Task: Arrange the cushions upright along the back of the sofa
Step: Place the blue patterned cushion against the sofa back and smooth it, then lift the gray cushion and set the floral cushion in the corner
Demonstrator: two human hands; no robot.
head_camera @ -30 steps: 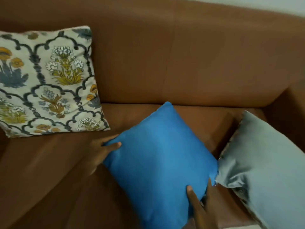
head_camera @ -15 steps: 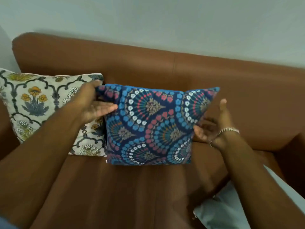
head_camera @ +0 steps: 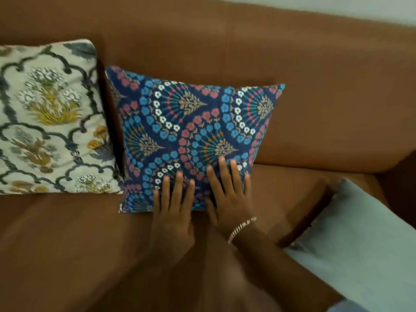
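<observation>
A dark blue cushion point(head_camera: 193, 122) with a fan and flower pattern stands upright against the back of the brown sofa point(head_camera: 315, 91). To its left leans a cream cushion point(head_camera: 49, 118) with grey lattice and yellow flowers, also upright. My left hand point(head_camera: 173, 210) and my right hand point(head_camera: 229, 194) lie flat on the lower front of the blue cushion, fingers spread, pressing rather than gripping. A bracelet sits on my right wrist. A pale grey-blue cushion point(head_camera: 360, 239) lies flat on the seat at the right.
The sofa's right armrest point(head_camera: 400, 176) rises beyond the pale cushion. Bare backrest shows to the right of the blue cushion. A pale wall point(head_camera: 337, 5) runs above the sofa back.
The blue cushion, held plain side up a second ago, was turned patterned side out and set against the backrest. Both hands left its corners and now rest flat on its lower front.
</observation>
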